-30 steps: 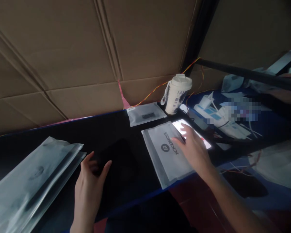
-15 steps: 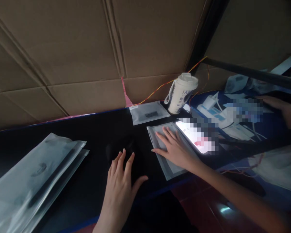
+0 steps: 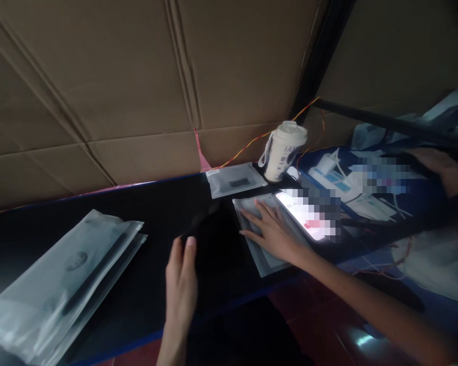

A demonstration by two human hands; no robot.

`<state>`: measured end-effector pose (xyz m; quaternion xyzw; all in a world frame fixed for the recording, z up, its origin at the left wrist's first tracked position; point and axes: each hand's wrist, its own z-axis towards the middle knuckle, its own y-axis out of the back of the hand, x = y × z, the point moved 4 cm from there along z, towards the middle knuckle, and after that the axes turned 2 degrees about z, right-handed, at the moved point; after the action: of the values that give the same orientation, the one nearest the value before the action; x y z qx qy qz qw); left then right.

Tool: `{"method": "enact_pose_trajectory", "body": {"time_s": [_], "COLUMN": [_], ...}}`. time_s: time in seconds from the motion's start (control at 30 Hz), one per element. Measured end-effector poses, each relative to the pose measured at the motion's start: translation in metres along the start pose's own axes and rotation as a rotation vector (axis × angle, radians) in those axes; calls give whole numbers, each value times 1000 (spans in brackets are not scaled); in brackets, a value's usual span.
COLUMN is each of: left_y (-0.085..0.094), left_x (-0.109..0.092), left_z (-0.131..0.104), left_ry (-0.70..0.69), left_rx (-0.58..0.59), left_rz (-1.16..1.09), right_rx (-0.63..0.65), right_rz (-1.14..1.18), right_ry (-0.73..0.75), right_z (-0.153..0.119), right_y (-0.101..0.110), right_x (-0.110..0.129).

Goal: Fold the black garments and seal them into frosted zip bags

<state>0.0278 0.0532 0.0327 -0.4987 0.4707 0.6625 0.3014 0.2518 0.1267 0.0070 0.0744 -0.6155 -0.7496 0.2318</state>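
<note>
My left hand [image 3: 181, 279] is turned on edge over the black tabletop [image 3: 164, 208]. Its visible fingers are curled against a dark object [image 3: 204, 223] that nearly merges with the table, so its kind is unclear. My right hand [image 3: 270, 231] lies flat, fingers spread, on a frosted zip bag [image 3: 257, 262] with a pale flat insert. Beside that bag lies a lit phone [image 3: 295, 211], partly blurred out. Another frosted zip bag [image 3: 223, 183] with a dark printed patch lies behind my right hand. Larger frosted zip bags [image 3: 76, 264] are stacked on the left.
A white lidded cup [image 3: 285, 152] with a strap stands at the back. Cardboard [image 3: 137, 76] walls the far side, with a red-yellow wire [image 3: 248, 145] along it. At right, past a dark bar [image 3: 370, 118], are a power strip [image 3: 334, 180] and another person's arm [image 3: 448, 170].
My left hand has turned from palm-down and spread to on edge, its fingers closing on the dark object. The right hand stays on the bag. The view has shifted slightly.
</note>
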Motion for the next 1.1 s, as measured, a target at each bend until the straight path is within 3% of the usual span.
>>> {"method": "enact_pose_trajectory", "body": {"time_s": [0.13, 0.23, 0.33, 0.43, 0.53, 0.63, 0.83, 1.1], "left_y": [48, 68, 65, 46, 25, 8, -8, 3], "left_x": [18, 21, 10, 2, 2, 2, 4, 12], "left_z": [-7, -22, -33, -30, -18, -6, 0, -1], "left_ry": [-67, -158, -339, -505, -577, -617, -562, -479], "left_rx": [-365, -489, -412, -189, -35, 4, 73, 68], "left_rz": [-85, 47, 324, 555, 739, 871, 977, 953], "right_rx": [-86, -200, -239, -218, -220, -196, -129, -168], "right_rz": [21, 68, 161, 247, 241, 130, -20, 42], "right_ry": [94, 156, 193, 236, 232, 157, 109, 219], "right_z": [-1, -4, -8, -9, 1, 20, 46, 37], "right_y": [8, 18, 27, 31, 29, 19, 1, 7], "right_x": [5, 11, 22, 39, 51, 53, 55, 87]}}
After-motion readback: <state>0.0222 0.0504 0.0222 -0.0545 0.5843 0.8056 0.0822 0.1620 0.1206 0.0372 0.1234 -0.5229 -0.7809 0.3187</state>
